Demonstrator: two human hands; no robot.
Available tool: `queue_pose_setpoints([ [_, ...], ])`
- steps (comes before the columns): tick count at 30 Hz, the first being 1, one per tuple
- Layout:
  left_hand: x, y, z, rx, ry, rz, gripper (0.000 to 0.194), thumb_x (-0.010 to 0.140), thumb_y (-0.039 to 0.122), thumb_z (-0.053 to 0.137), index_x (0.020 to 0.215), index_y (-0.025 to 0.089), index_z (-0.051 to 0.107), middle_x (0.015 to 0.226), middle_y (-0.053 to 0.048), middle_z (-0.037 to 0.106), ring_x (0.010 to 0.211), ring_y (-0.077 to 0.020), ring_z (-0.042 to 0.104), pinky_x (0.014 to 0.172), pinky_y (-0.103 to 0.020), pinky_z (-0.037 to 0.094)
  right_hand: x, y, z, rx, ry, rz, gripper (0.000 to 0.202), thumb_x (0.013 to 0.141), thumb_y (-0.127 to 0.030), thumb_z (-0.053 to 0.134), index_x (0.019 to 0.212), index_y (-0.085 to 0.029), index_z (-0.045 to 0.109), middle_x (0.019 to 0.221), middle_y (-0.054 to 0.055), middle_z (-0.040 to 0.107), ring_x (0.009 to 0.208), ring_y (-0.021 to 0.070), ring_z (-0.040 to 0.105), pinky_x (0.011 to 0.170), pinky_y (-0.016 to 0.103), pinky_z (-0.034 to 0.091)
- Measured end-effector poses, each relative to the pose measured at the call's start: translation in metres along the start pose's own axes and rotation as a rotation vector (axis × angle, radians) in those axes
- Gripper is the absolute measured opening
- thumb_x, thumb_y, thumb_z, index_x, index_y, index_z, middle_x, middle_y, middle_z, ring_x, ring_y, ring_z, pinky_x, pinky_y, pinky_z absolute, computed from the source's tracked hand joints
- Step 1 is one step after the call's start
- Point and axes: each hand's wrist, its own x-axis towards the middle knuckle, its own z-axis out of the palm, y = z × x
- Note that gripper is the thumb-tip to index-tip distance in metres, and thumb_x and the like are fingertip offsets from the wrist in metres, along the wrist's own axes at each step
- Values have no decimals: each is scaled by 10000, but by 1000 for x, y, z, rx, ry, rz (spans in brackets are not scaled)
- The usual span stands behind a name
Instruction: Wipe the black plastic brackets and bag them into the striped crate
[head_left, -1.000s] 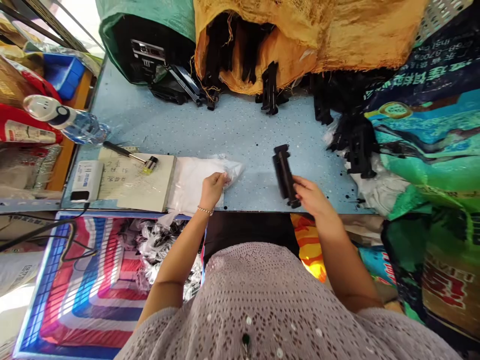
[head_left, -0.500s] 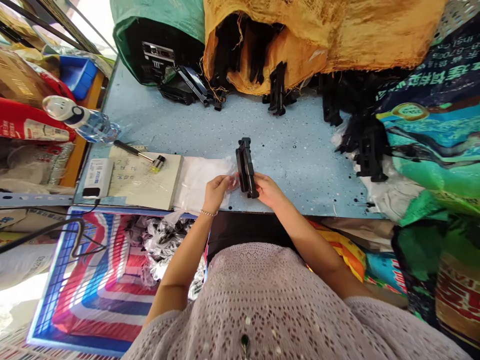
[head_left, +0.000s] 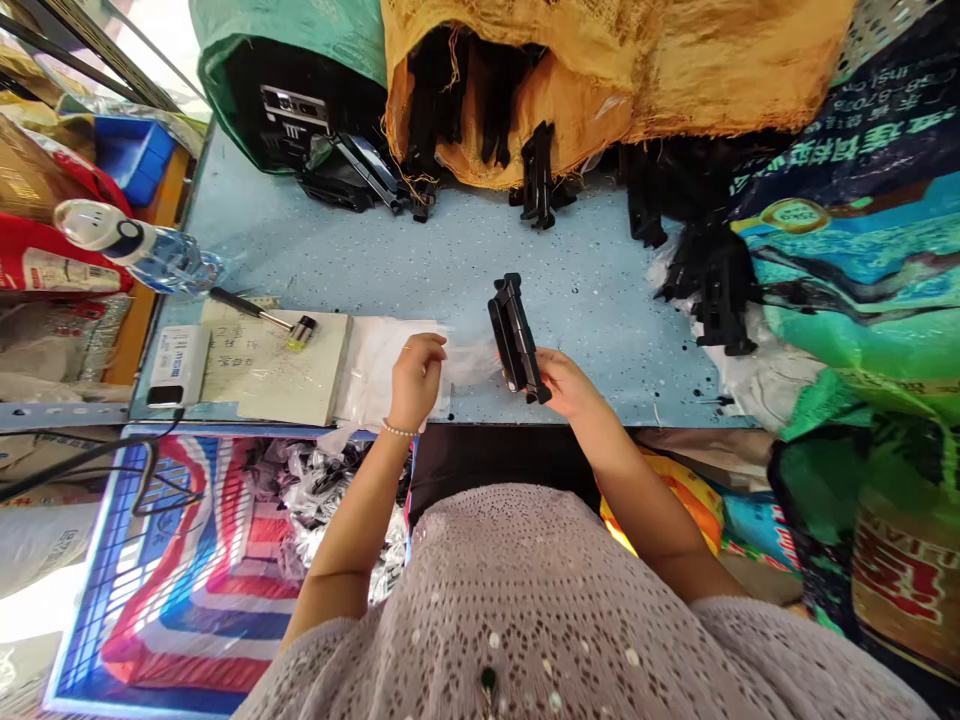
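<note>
A black plastic part (head_left: 517, 338) is held tilted above the light-blue table (head_left: 607, 300) by my right hand (head_left: 564, 382), whose fingers grip its lower end. My left hand (head_left: 417, 378) is to the left of the part, over a stack of clear plastic bags (head_left: 367, 375), with its fingers curled together. Whether a thin film is pinched in it is too unclear to tell. A faint, transparent film (head_left: 476, 362) lies between my left hand and the black part.
Green (head_left: 300, 40) and orange sacks (head_left: 637, 70) with black parts spilling out line the back. At left are a bottle (head_left: 142, 245), a screwdriver-like tool (head_left: 262, 315) on cardboard (head_left: 315, 385) and a white box (head_left: 178, 365). A blue basket (head_left: 82, 600) stands below the table edge.
My left hand has drawn away from the black part and turned. My right hand and the part have moved right, with the part more tilted. The view has shifted slightly.
</note>
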Motion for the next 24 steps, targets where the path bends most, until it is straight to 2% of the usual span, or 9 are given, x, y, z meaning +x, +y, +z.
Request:
queue_pose_setpoints([
  [3, -5, 6, -1, 388, -136, 185, 269, 909, 73, 480, 994, 205, 699, 1200, -122, 711, 1111, -260, 641, 946, -435, 552, -2, -5, -4, 98, -11, 33, 338, 727, -507, 818, 847, -198, 750, 767, 42, 694, 659, 169, 612, 574, 289, 483],
  [6, -8, 9, 4, 438, -181, 210, 374, 907, 70, 504, 1220, 180, 676, 1269, -137, 678, 1109, -250, 669, 987, -420, 565, -12, -9, -4, 116, 82, -13, 278, 706, -420, 843, 857, -206, 752, 770, 11, 701, 669, 143, 616, 592, 258, 493],
  [8, -8, 10, 7, 417, -170, 182, 427, 887, 79, 547, 1294, 170, 637, 1328, -150, 634, 1029, -221, 696, 946, -383, 589, -27, -11, -2, 123, 55, -7, 259, 714, -393, 844, 877, -214, 753, 788, 4, 717, 688, 143, 642, 607, 253, 516],
  [12, -8, 10, 10, 312, -172, 192, 527, 868, 71, 564, 1385, 175, 561, 1417, -165, 560, 988, -186, 700, 868, -338, 619, -58, -1, 1, 159, -292, 314, 294, 748, -441, 832, 873, -191, 741, 786, 53, 744, 656, 196, 708, 581, 311, 574],
  [15, -15, 14, 12, 309, -187, 233, 678, 883, 42, 515, 1532, 208, 416, 1542, -176, 458, 1239, -245, 636, 951, -375, 618, -58, 18, 5, 262, -244, 471, 315, 733, -444, 832, 849, -173, 721, 774, 82, 753, 618, 191, 709, 532, 290, 576],
  [17, -25, 20, 16, 354, -248, 274, 766, 917, 50, 489, 1623, 240, 258, 1625, -178, 369, 1320, -274, 601, 988, -403, 618, -47, 29, 10, 305, -93, 404, 321, 730, -434, 823, 889, -183, 703, 778, 77, 754, 616, 186, 704, 508, 272, 566],
  [20, -42, 27, 25, 383, -395, 392, 823, 965, 40, 404, 1669, 280, 51, 1695, -160, 264, 1453, -303, 491, 1072, -439, 584, -31, 35, 22, 244, 96, 131, 416, 783, -394, 793, 1147, -253, 649, 748, 4, 721, 574, 166, 666, 504, 274, 557],
  [22, -47, 28, 27, 343, -413, 431, 842, 960, 8, 361, 1670, 290, 7, 1704, -148, 244, 1529, -304, 383, 1150, -466, 526, -24, 34, 30, 195, 118, 16, 518, 840, -357, 757, 1318, -299, 567, 712, -39, 677, 548, 150, 634, 507, 265, 554],
  [24, -45, 25, 22, 282, -330, 408, 863, 945, -4, 385, 1670, 298, 28, 1697, -141, 255, 1555, -304, 332, 1198, -480, 477, -22, 30, 35, 250, 26, 55, 464, 900, -348, 692, 1340, -286, 556, 724, -31, 674, 567, 140, 640, 482, 232, 538],
])
